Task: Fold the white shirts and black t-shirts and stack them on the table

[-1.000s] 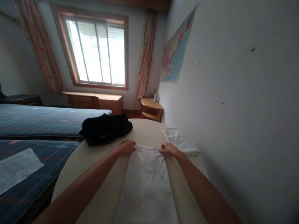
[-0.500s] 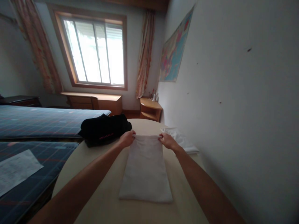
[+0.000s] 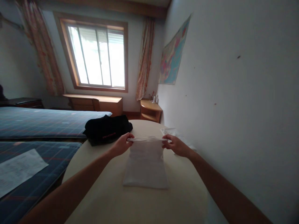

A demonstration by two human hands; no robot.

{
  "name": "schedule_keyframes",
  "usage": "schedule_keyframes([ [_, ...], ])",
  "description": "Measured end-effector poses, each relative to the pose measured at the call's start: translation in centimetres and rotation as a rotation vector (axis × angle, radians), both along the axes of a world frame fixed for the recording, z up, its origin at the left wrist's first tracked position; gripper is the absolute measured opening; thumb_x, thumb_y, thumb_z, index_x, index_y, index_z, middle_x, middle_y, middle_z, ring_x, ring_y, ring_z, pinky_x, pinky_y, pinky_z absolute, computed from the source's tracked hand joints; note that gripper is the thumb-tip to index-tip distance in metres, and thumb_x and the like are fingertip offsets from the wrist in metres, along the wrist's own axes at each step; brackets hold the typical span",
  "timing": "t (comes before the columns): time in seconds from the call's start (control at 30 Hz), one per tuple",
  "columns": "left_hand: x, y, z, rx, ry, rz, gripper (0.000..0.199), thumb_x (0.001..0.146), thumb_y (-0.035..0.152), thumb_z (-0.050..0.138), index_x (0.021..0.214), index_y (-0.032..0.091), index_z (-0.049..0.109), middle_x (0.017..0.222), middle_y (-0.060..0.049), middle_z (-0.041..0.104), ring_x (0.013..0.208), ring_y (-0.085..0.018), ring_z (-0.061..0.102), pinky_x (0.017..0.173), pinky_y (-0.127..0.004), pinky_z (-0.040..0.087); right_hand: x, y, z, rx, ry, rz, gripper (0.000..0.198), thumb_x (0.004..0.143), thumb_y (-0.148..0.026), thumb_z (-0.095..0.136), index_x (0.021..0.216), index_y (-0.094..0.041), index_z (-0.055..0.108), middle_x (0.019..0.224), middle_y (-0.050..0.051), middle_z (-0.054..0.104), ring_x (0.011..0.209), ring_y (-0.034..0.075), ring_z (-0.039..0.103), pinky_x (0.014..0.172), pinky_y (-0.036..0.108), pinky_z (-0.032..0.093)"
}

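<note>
A white folded cloth lies lengthwise on the round pale table, and whether it is a garment or a bag cannot be made out. My left hand pinches its far left corner. At the far right corner my right hand has the same edge between thumb and fingers. Between my hands this far edge is pulled taut, looks gathered in layers and is raised a little. Behind my right hand, partly hidden, is a second white cloth. A folded black cloth item with small reddish lettering sits beyond my left hand.
Left of the table are mattresses with blue plaid covers, a printed paper sheet lying on the nearer one. A white wall runs close along the right. A wooden corner shelf and a desk stand farther back.
Both hands have moved slightly apart and raised the cloth's far edge, which now looks thicker. The cloth's near edge appears farther from me. The view has shifted a little.
</note>
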State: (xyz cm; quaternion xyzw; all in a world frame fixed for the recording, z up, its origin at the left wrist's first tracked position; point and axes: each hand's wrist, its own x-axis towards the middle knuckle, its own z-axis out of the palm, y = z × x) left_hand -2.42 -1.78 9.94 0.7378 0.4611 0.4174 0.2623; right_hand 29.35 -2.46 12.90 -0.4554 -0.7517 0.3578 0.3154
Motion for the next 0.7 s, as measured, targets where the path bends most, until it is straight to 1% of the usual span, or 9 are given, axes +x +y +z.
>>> schedule_keyframes([
  [0.07, -0.4, -1.9, -0.4, 0.011, -0.043, -0.042, 0.017, 0.073, 0.023, 0.058, 0.089, 0.017, 0.060, 0.079, 0.001, 0.063, 0.073, -0.015, 0.057, 0.067, -0.025, 0.047, 0.1, -1.8, 0.2, 0.015, -0.003, 0.024, 0.026, 0.084, -0.041, 0.062, 0.096, -0.019, 0.057, 0.091, 0.004, 0.068, 0.081, 0.018, 0.070, 0.069, 0.027, 0.052],
  [0.13, -0.6, -3.7, -1.0, -0.019, -0.047, -0.100, 0.021, 0.077, 0.026, 0.056, 0.096, 0.018, 0.059, 0.088, -0.002, 0.065, 0.080, -0.017, 0.059, 0.072, -0.027, 0.048, -0.1, -3.7, 0.1, 0.037, -0.042, 0.032, 0.026, 0.084, -0.041, 0.062, 0.096, -0.019, 0.058, 0.090, 0.003, 0.068, 0.081, 0.018, 0.068, 0.070, 0.028, 0.051],
  [0.2, -0.9, -5.6, -1.6, -0.040, 0.004, -0.152, 0.025, 0.078, 0.023, 0.054, 0.102, 0.019, 0.059, 0.096, -0.003, 0.066, 0.087, -0.018, 0.061, 0.078, -0.029, 0.049, -0.2, -5.4, -0.2, 0.045, -0.091, 0.036, 0.024, 0.085, -0.041, 0.061, 0.096, -0.020, 0.060, 0.085, 0.002, 0.067, 0.076, 0.016, 0.066, 0.068, 0.027, 0.049],
  [0.3, -1.1, -7.9, -2.6, -0.019, 0.121, -0.182, 0.026, 0.077, 0.016, 0.053, 0.102, 0.020, 0.060, 0.098, -0.003, 0.065, 0.091, -0.018, 0.059, 0.083, -0.029, 0.046, -0.4, -7.3, -1.8, -0.007, -0.083, 0.071, 0.022, 0.087, -0.039, 0.060, 0.096, -0.020, 0.059, 0.078, -0.001, 0.064, 0.072, 0.016, 0.063, 0.066, 0.025, 0.047],
  [0.37, -1.2, -9.1, -3.4, -0.008, 0.161, -0.210, 0.025, 0.077, 0.013, 0.052, 0.100, 0.020, 0.060, 0.098, -0.003, 0.064, 0.090, -0.017, 0.058, 0.083, -0.028, 0.045, -0.3, -8.3, -3.3, -0.045, -0.037, 0.099, 0.019, 0.086, -0.036, 0.060, 0.097, -0.020, 0.058, 0.083, 0.001, 0.066, 0.077, 0.016, 0.064, 0.071, 0.026, 0.049],
  [0.43, -1.4, -9.9, -4.3, -0.012, 0.178, -0.248, 0.025, 0.075, 0.010, 0.052, 0.097, 0.020, 0.060, 0.099, -0.003, 0.062, 0.090, -0.017, 0.057, 0.083, -0.027, 0.045, -0.1, -9.1, -4.7, -0.053, -0.001, 0.118, 0.016, 0.085, -0.030, 0.060, 0.098, -0.020, 0.058, 0.096, 0.003, 0.067, 0.087, 0.018, 0.064, 0.079, 0.029, 0.050],
  [0.5, -1.6, -10.3, -5.3, -0.018, 0.198, -0.277, 0.028, 0.073, 0.007, 0.052, 0.096, 0.021, 0.059, 0.102, -0.003, 0.060, 0.095, -0.017, 0.056, 0.087, -0.028, 0.044, 0.0, -9.8, -5.9, -0.060, 0.027, 0.129, 0.014, 0.083, -0.026, 0.060, 0.097, -0.021, 0.058, 0.109, 0.006, 0.065, 0.097, 0.019, 0.063, 0.085, 0.031, 0.050],
  [0.6, -1.9, -10.5, -6.3, -0.024, 0.249, -0.301, 0.035, 0.067, 0.002, 0.051, 0.096, 0.022, 0.057, 0.104, -0.002, 0.059, 0.099, -0.017, 0.055, 0.091, -0.028, 0.043, 0.3, -10.5, -7.1, -0.089, 0.066, 0.122, 0.014, 0.081, -0.020, 0.058, 0.096, -0.021, 0.057, 0.120, 0.008, 0.061, 0.109, 0.021, 0.060, 0.090, 0.032, 0.049],
  [0.7, -2.1, -10.6, -6.7, -0.018, 0.318, -0.321, 0.041, 0.063, 0.000, 0.051, 0.097, 0.023, 0.056, 0.106, -0.002, 0.058, 0.101, -0.017, 0.055, 0.091, -0.028, 0.043, 0.5, -10.8, -8.0, -0.097, 0.064, 0.106, 0.019, 0.077, -0.016, 0.056, 0.096, -0.021, 0.056, 0.123, 0.009, 0.060, 0.114, 0.022, 0.058, 0.092, 0.033, 0.047],
])
